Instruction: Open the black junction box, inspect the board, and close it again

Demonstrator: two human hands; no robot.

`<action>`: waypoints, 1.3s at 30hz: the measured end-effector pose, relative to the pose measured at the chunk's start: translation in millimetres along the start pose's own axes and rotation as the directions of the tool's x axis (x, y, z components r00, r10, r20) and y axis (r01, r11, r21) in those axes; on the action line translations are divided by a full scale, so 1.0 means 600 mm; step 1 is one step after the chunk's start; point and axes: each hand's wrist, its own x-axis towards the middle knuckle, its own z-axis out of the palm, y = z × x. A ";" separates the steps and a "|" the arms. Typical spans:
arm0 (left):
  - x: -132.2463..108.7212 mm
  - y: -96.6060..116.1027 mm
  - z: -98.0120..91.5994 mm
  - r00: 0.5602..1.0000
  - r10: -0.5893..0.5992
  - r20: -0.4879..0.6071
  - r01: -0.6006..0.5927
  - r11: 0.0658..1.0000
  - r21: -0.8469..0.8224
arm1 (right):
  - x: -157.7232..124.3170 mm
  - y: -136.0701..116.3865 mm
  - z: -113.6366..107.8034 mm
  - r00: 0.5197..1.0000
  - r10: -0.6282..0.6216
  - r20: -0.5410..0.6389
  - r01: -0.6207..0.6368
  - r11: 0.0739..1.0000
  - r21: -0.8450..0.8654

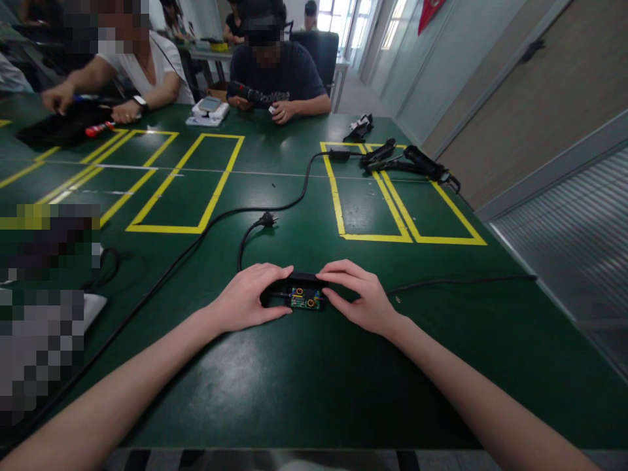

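Observation:
A small black power adapter lies opened on the green table (275,392), its circuit board (305,298) facing up with yellow-ringed parts on it. A black cover piece (305,277) is along the board's far side, tilted up. My left hand (245,297) grips the left end, thumb at the near edge and fingers at the cover. My right hand (360,294) pinches the right end of the cover between thumb and fingers. A cord with a two-pin plug (267,220) comes out beyond my left hand. Another black cord (461,282) runs off to the right. My palms hide the adapter's ends.
A long black cable (216,219) crosses the table to another adapter (339,154). Black tool-like items (417,160) lie at the far right. Yellow tape rectangles (201,229) mark the tabletop. Two people sit across, one holding a power driver (244,92); a white device (209,111) stands between them.

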 end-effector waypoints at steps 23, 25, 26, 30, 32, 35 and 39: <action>0.003 0.012 -0.001 0.997 0.077 0.027 -0.075 0.996 -0.052 | -0.014 0.003 0.004 0.991 -0.037 0.130 0.021 0.992 0.125; 0.003 0.013 -0.001 0.997 0.072 0.034 -0.070 0.996 -0.060 | -0.012 0.001 0.003 0.990 -0.025 0.141 0.008 0.993 0.122; 0.003 0.013 -0.001 0.997 0.067 0.039 -0.064 0.996 -0.067 | -0.011 0.001 0.002 0.989 -0.024 0.146 0.006 0.993 0.120; 0.005 0.016 -0.001 0.998 0.047 0.046 -0.041 0.994 -0.104 | -0.009 -0.001 0.001 0.987 -0.025 0.157 0.005 0.992 0.126; 0.005 0.016 -0.001 0.998 0.043 0.039 -0.038 0.991 -0.125 | -0.010 0.000 0.001 0.987 -0.017 0.159 -0.005 0.991 0.136; 0.004 0.016 0.000 0.998 0.041 0.038 -0.035 0.989 -0.141 | -0.011 0.001 0.000 0.990 0.008 0.144 -0.032 0.986 0.162; 0.002 0.015 0.002 0.999 0.018 0.034 -0.012 0.986 -0.167 | -0.009 0.001 -0.002 0.993 0.051 0.106 -0.072 0.975 0.210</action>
